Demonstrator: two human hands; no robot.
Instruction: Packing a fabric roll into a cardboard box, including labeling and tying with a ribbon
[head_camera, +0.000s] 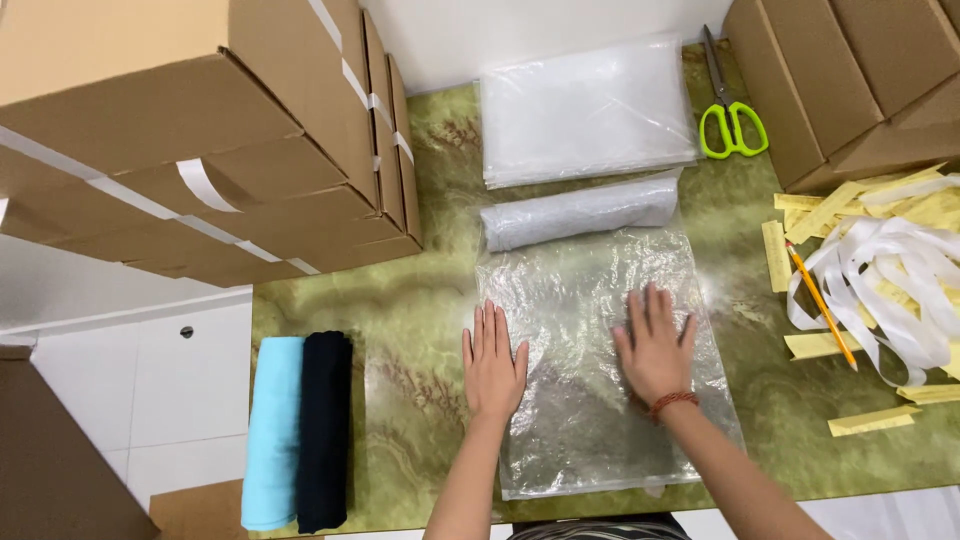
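Observation:
Both hands lie flat, palms down, fingers spread. My left hand (493, 362) rests at the left edge of a crinkled clear plastic bag (590, 420) spread on the green marbled table (410, 330). My right hand (655, 345), with a red cord bracelet at the wrist, presses on the bag's middle. At the bag's far end a rolled grey cloth (580, 212) sits inside the plastic. Neither hand grips anything.
A stack of clear bags (585, 110) lies behind the roll. Green-handled scissors (730, 120) lie at the back right. Cardboard boxes (200, 130) stand left and far right. A light blue roll (272, 430) and black roll (325, 430) lie left. Yellow strips, white tape backing (900, 280) and a pencil (820, 305) are right.

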